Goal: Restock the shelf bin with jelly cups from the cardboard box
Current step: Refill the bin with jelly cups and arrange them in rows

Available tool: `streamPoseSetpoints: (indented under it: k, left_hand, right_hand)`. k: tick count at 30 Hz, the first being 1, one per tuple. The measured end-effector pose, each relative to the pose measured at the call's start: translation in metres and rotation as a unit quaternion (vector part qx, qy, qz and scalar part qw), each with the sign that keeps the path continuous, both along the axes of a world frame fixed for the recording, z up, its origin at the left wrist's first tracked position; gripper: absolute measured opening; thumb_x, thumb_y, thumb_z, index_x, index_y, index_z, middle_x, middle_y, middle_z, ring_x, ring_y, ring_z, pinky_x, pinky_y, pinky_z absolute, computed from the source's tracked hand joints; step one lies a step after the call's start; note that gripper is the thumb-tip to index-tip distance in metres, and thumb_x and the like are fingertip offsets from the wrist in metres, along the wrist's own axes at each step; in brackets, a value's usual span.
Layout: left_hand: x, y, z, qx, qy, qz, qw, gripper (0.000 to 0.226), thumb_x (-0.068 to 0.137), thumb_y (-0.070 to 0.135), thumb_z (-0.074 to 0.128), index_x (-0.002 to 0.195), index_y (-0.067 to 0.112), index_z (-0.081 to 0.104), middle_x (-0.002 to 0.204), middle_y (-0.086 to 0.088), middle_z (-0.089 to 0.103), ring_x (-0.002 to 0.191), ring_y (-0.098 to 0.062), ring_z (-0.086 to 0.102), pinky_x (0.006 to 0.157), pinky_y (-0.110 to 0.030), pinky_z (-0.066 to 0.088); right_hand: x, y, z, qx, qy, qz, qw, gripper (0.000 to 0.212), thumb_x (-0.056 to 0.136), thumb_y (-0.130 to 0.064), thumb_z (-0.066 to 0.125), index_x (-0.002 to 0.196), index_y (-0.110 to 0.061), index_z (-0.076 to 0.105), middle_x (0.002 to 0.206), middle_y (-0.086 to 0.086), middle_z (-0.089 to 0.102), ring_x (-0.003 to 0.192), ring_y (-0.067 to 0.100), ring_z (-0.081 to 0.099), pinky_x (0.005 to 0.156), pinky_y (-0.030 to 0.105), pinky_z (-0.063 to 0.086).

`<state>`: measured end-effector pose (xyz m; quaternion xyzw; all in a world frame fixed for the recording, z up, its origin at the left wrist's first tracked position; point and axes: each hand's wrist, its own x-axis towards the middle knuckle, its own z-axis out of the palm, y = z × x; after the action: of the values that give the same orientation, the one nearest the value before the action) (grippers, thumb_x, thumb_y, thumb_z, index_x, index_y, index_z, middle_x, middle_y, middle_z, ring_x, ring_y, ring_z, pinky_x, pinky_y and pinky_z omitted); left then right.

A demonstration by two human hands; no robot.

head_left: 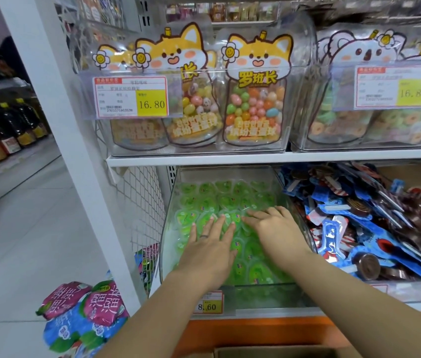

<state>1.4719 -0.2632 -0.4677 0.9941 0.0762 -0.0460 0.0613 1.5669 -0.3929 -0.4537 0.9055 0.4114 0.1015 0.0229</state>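
Note:
A clear plastic shelf bin (175,192) on the lower shelf holds several green jelly cups (214,195) packed in a flat layer. Both my hands lie inside it, palms down on the cups. My left hand (210,244), with a ring on one finger, presses flat with straight fingers on the cups near the middle. My right hand (272,228) rests beside it with fingers spread, fingertips on the cups. Neither hand holds a cup. The top edge of the cardboard box (276,352) shows at the bottom of the view, below my arms.
A bin of blue and red wrapped candies (359,220) sits right of the jelly bin. Clear bins of bagged candy (253,99) stand on the shelf above. A price tag (208,303) hangs on the bin front. Snack bags (85,311) are stacked at lower left by the white upright.

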Motion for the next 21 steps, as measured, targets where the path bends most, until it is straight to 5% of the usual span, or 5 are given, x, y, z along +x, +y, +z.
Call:
streamPoseSetpoints:
  k: [4,9,16,19,21]
  left_hand:
    - [-0.001,0.0,0.0,-0.005,-0.002,0.002,1.0,0.058,0.102,0.04,0.022,0.151,0.024,-0.006,0.158,0.0,-0.018,0.145,-0.019,-0.016,0.117,-0.046,-0.01]
    - [-0.002,0.002,0.004,-0.009,-0.011,0.002,1.0,0.058,0.102,0.04,0.024,0.151,0.026,-0.004,0.158,0.001,-0.017,0.145,-0.018,-0.016,0.117,-0.046,-0.011]
    - [-0.022,-0.007,0.017,-0.038,-0.127,-0.02,0.991,0.05,0.102,0.027,0.033,0.15,0.024,0.02,0.158,0.001,0.014,0.145,-0.019,0.012,0.119,-0.039,0.008]
    - [-0.045,-0.028,0.011,-0.127,-0.321,-0.053,0.937,0.035,0.091,0.013,0.04,0.119,0.02,0.061,0.117,0.005,0.059,0.106,-0.014,0.057,0.09,-0.034,0.048]
    - [-0.058,-0.047,-0.002,-0.158,-0.39,-0.096,0.902,0.029,0.085,0.012,0.041,0.099,0.016,0.066,0.095,0.004,0.064,0.084,-0.012,0.061,0.071,-0.03,0.05]
  right_hand:
    - [0.001,0.001,-0.009,0.044,-0.009,0.008,0.999,0.064,0.079,-0.007,0.064,0.138,-0.026,0.046,0.144,-0.003,0.045,0.126,0.022,0.045,0.11,0.037,0.025]
    - [-0.006,-0.014,-0.011,0.133,-0.061,0.05,0.988,0.068,0.022,-0.012,0.091,0.088,-0.021,0.076,0.09,-0.001,0.074,0.074,0.019,0.069,0.073,0.035,0.056]
    - [-0.058,-0.059,-0.004,0.258,0.002,0.103,0.961,0.023,0.067,-0.01,0.072,0.089,-0.019,0.072,0.082,-0.006,0.071,0.071,0.019,0.065,0.062,0.031,0.056]
    - [-0.089,-0.073,-0.017,0.326,0.044,0.064,0.942,0.014,0.074,-0.018,0.062,0.085,-0.022,0.071,0.077,-0.011,0.068,0.067,0.009,0.06,0.058,0.022,0.049]
    - [-0.103,-0.077,-0.031,0.34,0.075,0.049,0.936,0.011,0.076,-0.022,0.06,0.083,-0.024,0.069,0.074,-0.013,0.067,0.064,0.005,0.058,0.057,0.02,0.044]
